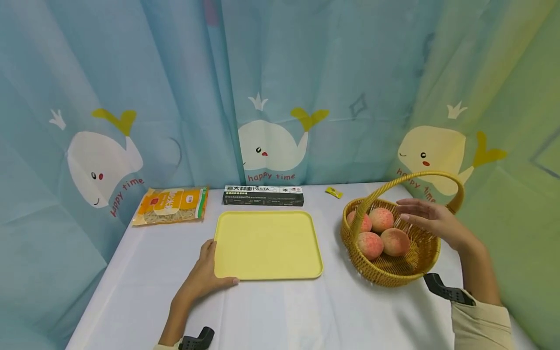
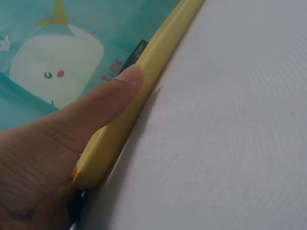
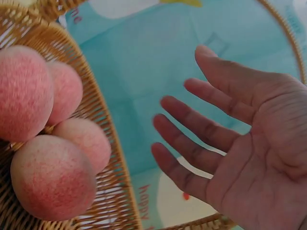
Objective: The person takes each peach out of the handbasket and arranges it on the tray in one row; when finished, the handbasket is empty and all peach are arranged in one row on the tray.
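A yellow tray lies flat on the white-covered table. My left hand holds its near left corner, thumb along the front edge and the other fingers by the left side. In the left wrist view, the thumb lies against the tray's rim. To the right stands a wicker basket with a tall arched handle and several pink peaches on its left side. My right hand hovers over the basket's right part, fingers spread and holding nothing, as the right wrist view shows.
Behind the tray lies a dark pasta box, with a small yellow wrapped piece to its right. An orange packet is at the back left. A blue curtain with whales hangs behind the table.
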Available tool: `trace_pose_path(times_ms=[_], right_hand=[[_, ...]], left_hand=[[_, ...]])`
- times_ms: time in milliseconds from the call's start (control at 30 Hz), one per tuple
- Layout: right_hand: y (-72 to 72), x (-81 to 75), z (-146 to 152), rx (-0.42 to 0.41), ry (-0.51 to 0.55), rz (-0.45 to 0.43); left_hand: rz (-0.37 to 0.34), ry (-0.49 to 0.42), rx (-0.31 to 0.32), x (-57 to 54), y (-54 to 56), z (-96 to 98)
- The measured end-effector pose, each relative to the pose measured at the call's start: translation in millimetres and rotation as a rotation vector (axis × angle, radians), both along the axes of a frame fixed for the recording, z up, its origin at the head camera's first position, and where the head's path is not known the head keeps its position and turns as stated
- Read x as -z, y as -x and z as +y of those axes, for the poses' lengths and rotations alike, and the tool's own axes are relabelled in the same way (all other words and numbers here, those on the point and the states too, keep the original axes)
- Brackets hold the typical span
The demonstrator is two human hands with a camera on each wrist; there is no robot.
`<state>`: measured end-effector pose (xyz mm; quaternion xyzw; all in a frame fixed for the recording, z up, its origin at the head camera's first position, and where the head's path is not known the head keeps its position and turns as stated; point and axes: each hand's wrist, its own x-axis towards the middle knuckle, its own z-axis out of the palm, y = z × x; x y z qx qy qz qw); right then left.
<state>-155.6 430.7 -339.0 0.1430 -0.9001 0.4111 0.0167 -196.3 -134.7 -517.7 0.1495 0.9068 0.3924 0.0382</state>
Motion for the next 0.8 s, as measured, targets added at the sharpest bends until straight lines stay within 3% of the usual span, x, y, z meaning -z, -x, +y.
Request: trace_pose_path(times_ms=[167, 367, 567, 800], right_hand=[[23.3, 9.7, 10.3, 0.075, 0.02, -0.058], [47.4, 34.9, 22.2, 0.115, 0.028, -0.12], [57.8, 49.8, 23.3, 0.188, -0.075, -0.196], [64.1, 56.4, 22.5, 0.184, -0.016, -0.305]], left_hand=[[-0.01, -0.002, -0.01, 1.5, 2.2, -1.8], [-0.012, -0.01, -0.031, 2.4, 3.0, -3.7], [-0.011, -0.038, -0.025, 4.0, 2.8, -2.9], [-0.031, -0.05, -0.025, 4.0, 2.4, 0.2]])
